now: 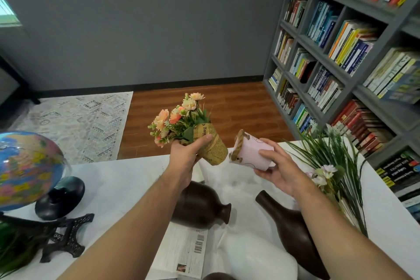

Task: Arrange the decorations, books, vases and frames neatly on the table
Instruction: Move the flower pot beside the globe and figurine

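My left hand (186, 154) grips a bouquet of peach flowers (179, 118) by its newspaper-print wrap, held above the white table (118, 179). My right hand (276, 168) holds a small pink pot (250, 152) with a rope rim, tilted with its mouth toward the bouquet; the two are close but apart. Below my arms two dark brown vases lie on their sides: a round one (202, 207) and a long-necked one (288, 225). A white vase (256, 257) lies near the front edge on a book (184, 250).
A globe (25, 170) on a black base and a black Eiffel tower figure (66, 236) stand at the left. Green grass stems with pale flowers (329, 166) lie at the right. A grey bookshelf (345, 52) full of books fills the right wall. A rug lies on the floor beyond.
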